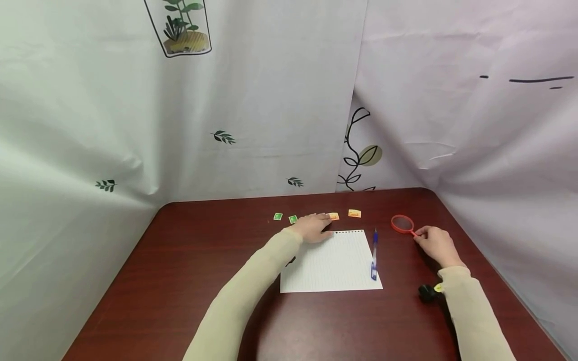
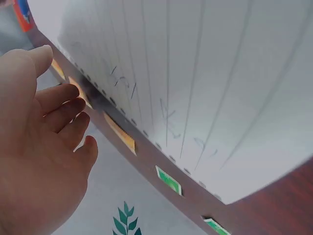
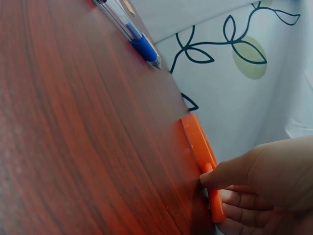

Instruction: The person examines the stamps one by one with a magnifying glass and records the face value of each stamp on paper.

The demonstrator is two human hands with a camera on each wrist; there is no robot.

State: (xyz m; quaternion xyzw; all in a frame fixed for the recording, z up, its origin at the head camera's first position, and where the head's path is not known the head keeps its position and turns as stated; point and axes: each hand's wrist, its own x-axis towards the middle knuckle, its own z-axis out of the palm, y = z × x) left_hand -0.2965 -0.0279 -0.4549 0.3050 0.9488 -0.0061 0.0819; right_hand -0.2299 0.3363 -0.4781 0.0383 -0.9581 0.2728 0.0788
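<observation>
At the right side of the table, my right hand [image 1: 437, 244] pinches the handle of a red-orange magnifying glass [image 3: 198, 147], whose round lens lies low over the wood. My left hand [image 1: 312, 228] reaches across the top edge of a lined sheet of paper [image 1: 334, 265]. Its fingers, loosely bent, are over the row of small stamps and hold nothing that I can see. Two green stamps [image 1: 278, 216] lie left of that hand. Orange stamps [image 1: 354, 213] lie by its fingertips and further right; the hand partly covers the row. Faint handwriting shows on the paper in the left wrist view.
A clear pen with a blue grip [image 1: 374, 253] lies along the paper's right edge. The dark red wooden table [image 1: 189, 281] meets a white patterned curtain [image 1: 271, 100] at its back and sides. A black device [image 1: 426, 293] is at the right wrist.
</observation>
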